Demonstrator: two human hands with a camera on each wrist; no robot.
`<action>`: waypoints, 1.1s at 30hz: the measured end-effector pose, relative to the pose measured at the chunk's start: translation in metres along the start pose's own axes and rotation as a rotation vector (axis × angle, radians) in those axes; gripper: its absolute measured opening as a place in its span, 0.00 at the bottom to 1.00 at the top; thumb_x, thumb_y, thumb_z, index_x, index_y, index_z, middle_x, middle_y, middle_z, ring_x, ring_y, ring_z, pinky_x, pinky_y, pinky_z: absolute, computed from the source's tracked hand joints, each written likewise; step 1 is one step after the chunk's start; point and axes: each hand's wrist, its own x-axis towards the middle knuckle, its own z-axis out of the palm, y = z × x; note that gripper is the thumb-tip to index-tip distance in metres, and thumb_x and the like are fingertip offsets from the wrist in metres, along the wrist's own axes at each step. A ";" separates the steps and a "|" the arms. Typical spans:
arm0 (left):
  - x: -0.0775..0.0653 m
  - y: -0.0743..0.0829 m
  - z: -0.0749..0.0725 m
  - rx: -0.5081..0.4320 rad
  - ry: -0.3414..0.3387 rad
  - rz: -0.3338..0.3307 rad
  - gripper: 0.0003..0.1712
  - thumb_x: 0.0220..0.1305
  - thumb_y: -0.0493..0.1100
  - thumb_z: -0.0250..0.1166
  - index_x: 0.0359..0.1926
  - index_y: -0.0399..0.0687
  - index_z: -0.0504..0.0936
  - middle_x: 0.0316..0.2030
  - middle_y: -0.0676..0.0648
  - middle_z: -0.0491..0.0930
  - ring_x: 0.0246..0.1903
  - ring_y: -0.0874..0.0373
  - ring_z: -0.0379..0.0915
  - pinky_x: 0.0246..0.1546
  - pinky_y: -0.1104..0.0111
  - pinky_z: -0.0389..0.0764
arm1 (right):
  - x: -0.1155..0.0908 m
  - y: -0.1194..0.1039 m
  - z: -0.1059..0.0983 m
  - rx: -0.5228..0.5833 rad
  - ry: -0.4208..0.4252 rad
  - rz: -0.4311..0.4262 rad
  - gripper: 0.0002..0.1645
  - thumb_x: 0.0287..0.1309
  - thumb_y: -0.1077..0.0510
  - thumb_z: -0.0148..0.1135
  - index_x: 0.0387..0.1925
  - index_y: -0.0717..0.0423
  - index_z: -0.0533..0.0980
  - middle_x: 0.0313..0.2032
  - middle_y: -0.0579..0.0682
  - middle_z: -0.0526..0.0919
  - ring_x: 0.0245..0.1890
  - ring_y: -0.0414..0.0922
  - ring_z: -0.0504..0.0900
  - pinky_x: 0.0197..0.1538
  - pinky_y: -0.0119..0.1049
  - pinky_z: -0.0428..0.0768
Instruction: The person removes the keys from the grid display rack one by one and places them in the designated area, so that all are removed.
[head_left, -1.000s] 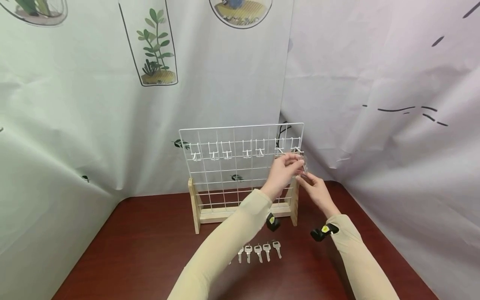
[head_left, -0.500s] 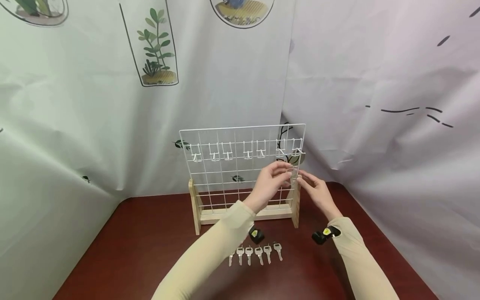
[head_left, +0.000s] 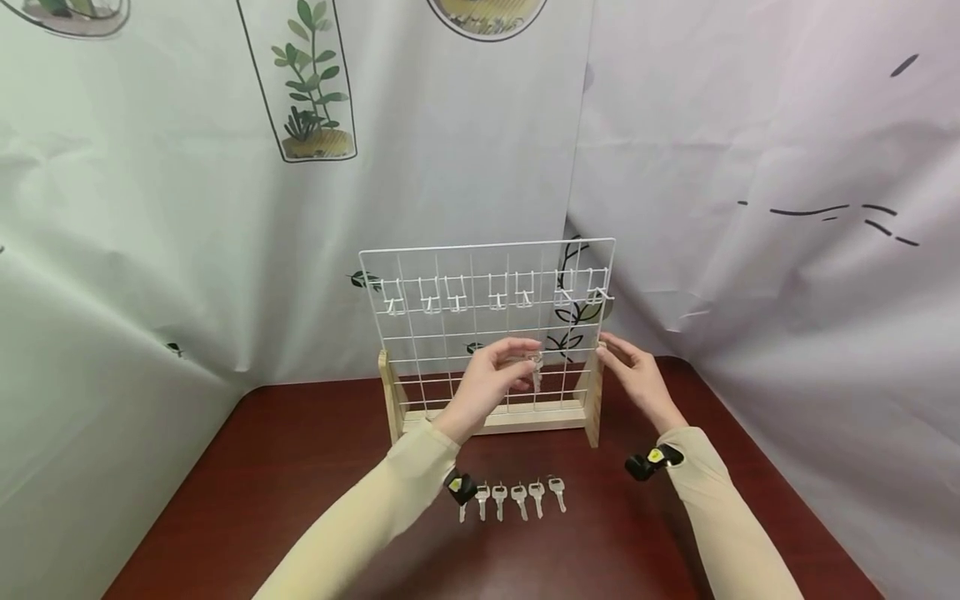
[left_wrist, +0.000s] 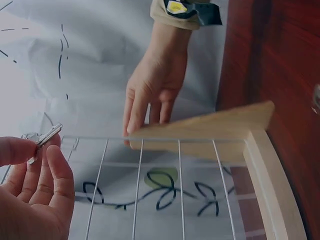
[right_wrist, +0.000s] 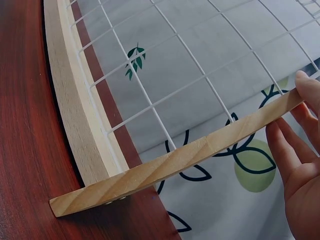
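Note:
A white wire grid rack (head_left: 487,247) with wooden ends stands on the table. My left hand (head_left: 483,385) is in front of the grid, right of its middle, and pinches a silver key (head_left: 537,377). In the left wrist view the key (left_wrist: 49,134) lies between thumb and fingers, with a small ring beside it. My right hand (head_left: 639,382) holds the top of the rack's right wooden side piece (head_left: 594,400). The right wrist view shows its thumb on one face of that wooden piece (right_wrist: 175,162) and its fingers on the other.
Several white hooks (head_left: 498,302) hang in a row along the upper part of the grid. A row of several silver keys (head_left: 519,502) lies on the dark red table (head_left: 300,467) before the rack. Patterned cloth (head_left: 465,167) hangs behind and at both sides.
My left hand has moved left and down from the rack's right end, carrying the key along. My right hand has stayed at the right side piece.

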 end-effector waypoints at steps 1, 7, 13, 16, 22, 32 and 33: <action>-0.002 0.000 -0.004 0.015 0.000 0.001 0.20 0.67 0.33 0.64 0.59 0.38 0.80 0.50 0.40 0.82 0.38 0.56 0.82 0.48 0.46 0.83 | 0.001 0.000 0.000 0.002 -0.001 0.001 0.31 0.70 0.48 0.62 0.67 0.60 0.72 0.64 0.61 0.76 0.56 0.29 0.76 0.56 0.19 0.71; -0.017 0.002 -0.027 0.085 -0.010 0.009 0.18 0.69 0.34 0.63 0.58 0.39 0.81 0.52 0.41 0.80 0.40 0.53 0.83 0.46 0.50 0.84 | 0.000 -0.007 -0.003 0.018 -0.013 0.034 0.30 0.71 0.51 0.61 0.68 0.59 0.71 0.66 0.60 0.74 0.55 0.26 0.74 0.56 0.17 0.70; -0.031 -0.003 -0.044 0.102 0.009 -0.031 0.18 0.69 0.35 0.63 0.58 0.41 0.81 0.52 0.41 0.80 0.40 0.52 0.83 0.46 0.57 0.85 | -0.011 -0.033 -0.001 0.025 -0.021 0.042 0.29 0.71 0.57 0.60 0.68 0.65 0.70 0.66 0.66 0.72 0.53 0.24 0.74 0.55 0.16 0.70; -0.037 -0.006 -0.051 0.099 0.018 -0.055 0.18 0.69 0.36 0.64 0.59 0.41 0.80 0.51 0.41 0.80 0.40 0.53 0.83 0.48 0.56 0.84 | -0.013 -0.038 0.000 0.006 -0.023 0.045 0.28 0.72 0.57 0.60 0.68 0.66 0.70 0.65 0.67 0.72 0.54 0.24 0.73 0.55 0.16 0.69; -0.046 -0.011 -0.062 0.080 0.031 -0.051 0.19 0.69 0.35 0.65 0.59 0.39 0.80 0.47 0.42 0.81 0.39 0.57 0.83 0.48 0.58 0.85 | -0.010 -0.033 0.000 0.025 -0.018 0.025 0.28 0.72 0.58 0.60 0.67 0.67 0.70 0.63 0.68 0.73 0.53 0.24 0.74 0.55 0.16 0.70; -0.062 -0.024 -0.081 0.077 0.064 -0.072 0.16 0.68 0.35 0.65 0.55 0.34 0.79 0.46 0.41 0.82 0.40 0.55 0.80 0.44 0.64 0.84 | 0.000 0.000 0.001 0.030 0.004 0.015 0.31 0.71 0.51 0.62 0.68 0.64 0.70 0.64 0.63 0.75 0.54 0.25 0.75 0.56 0.17 0.70; -0.064 -0.026 -0.083 0.079 0.067 -0.077 0.15 0.68 0.35 0.65 0.54 0.34 0.79 0.45 0.41 0.82 0.39 0.55 0.80 0.44 0.64 0.84 | 0.000 0.001 0.001 0.024 0.007 0.012 0.32 0.71 0.50 0.62 0.68 0.64 0.70 0.64 0.63 0.75 0.54 0.26 0.75 0.57 0.17 0.70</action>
